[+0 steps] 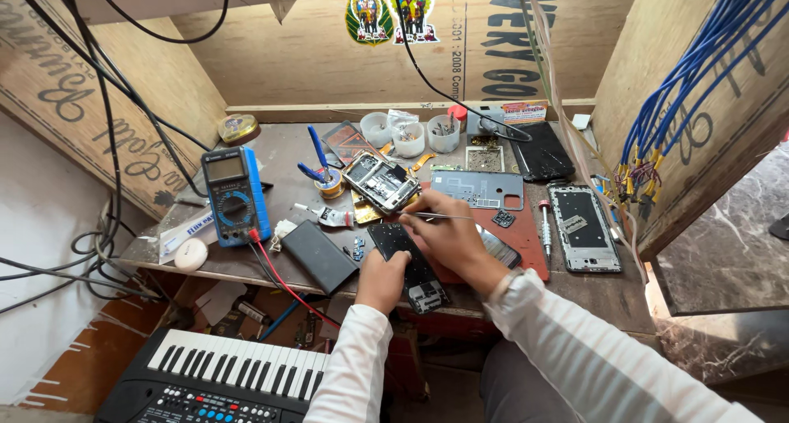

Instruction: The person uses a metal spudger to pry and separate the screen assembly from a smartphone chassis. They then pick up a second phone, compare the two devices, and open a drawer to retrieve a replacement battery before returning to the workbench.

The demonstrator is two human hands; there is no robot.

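My left hand (380, 281) presses on a dark, opened phone body (408, 263) lying on the wooden bench near its front edge. My right hand (448, 236) rests over the phone's upper part and grips thin metal tweezers (431, 217), their tip pointing left. Both arms wear white sleeves. An opened phone with exposed boards (380, 181) lies just behind the hands, on a gold-coloured part.
A blue multimeter (236, 196) with a red lead sits at the left, a black battery pack (319, 256) beside it. Phone frames (583, 227), a grey midframe (479, 189), a screwdriver (545, 228), small white cups (408, 138) and a red mat (518, 234) crowd the bench. A keyboard (222, 378) lies below.
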